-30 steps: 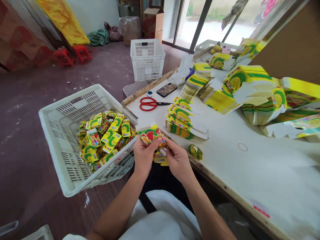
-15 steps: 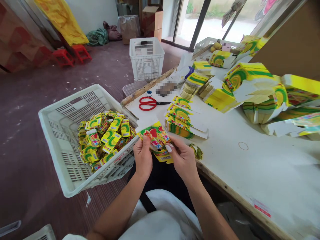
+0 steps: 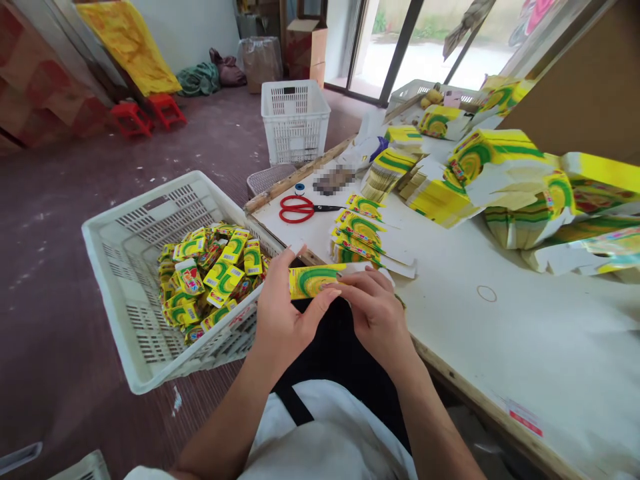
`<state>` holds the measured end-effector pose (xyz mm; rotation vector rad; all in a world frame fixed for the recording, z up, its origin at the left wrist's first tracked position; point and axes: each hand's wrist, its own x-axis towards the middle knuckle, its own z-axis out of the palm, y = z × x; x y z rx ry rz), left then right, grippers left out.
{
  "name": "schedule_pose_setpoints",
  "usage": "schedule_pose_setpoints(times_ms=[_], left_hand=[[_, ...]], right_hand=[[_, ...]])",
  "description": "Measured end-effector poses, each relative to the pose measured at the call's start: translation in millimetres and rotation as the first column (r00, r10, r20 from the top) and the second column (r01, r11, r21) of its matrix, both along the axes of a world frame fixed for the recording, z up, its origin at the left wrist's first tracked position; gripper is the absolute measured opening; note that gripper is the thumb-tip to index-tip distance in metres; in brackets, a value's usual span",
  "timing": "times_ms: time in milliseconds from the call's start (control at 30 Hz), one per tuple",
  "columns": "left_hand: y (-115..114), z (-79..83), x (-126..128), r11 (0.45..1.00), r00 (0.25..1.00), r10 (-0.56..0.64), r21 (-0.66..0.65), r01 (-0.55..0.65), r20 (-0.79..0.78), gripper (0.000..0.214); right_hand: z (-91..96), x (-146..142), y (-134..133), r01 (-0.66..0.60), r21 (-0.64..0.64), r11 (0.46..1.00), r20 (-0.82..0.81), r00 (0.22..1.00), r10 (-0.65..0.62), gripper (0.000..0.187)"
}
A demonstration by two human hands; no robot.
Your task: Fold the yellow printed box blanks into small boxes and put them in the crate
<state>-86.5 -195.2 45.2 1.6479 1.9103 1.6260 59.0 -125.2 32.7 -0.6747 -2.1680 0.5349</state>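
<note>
Between my two hands, above my lap at the table's edge, is a small yellow and green cardboard box [image 3: 315, 280] with a white flap at its right end. My left hand [image 3: 287, 303] grips its left end, thumb along the near side. At the right end, my right hand [image 3: 373, 303] pinches the card near the flap. Just beyond lies a fanned row of flat printed cartons [image 3: 357, 233] on the white table [image 3: 450, 320]. To the left, a white plastic crate [image 3: 145, 360] holds a heap of small yellow boxes [image 3: 220, 267].
Red-handled scissors [image 3: 300, 209] and a blue spool [image 3: 299, 189] lie beyond the cartons. Stacks of larger yellow cartons [image 3: 490, 160] fill the table's far right. A rubber band [image 3: 487, 293] lies on the tabletop. Another white crate [image 3: 295, 123] stands behind, near red stools [image 3: 133, 120].
The carton has turned from its printed front to a narrow side and now lies level between my hands. My left hand has shifted its grip, with its fingers raised at the far side.
</note>
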Motion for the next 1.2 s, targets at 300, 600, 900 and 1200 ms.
schedule_pose_setpoints(times_ms=[300,600,900,1200], left_hand=[[15,-16.0,-2,0.849,0.960,-0.278,-0.466,0.250,0.008,0.087],[21,-15.6,1,0.833,0.984,-0.148,-0.524,0.177,0.098,0.047],[19,-15.6,7,0.899,0.991,-0.116,-0.416,0.134,0.069,0.050],[19,-17.2,9,0.912,0.991,-0.104,-0.390,0.129,0.085,0.045]], right_hand=[[-3.8,7,3,-0.011,0.048,0.999,0.061,0.998,0.008,0.032],[-0.8,4,-3,0.127,-0.028,0.991,-0.112,0.985,-0.130,0.041],[-23.9,-8,-2,-0.222,-0.656,0.721,-0.480,0.860,-0.173,0.072],[-10.1,-8,-3,-0.248,-0.667,0.703,-0.445,0.889,-0.108,0.030]])
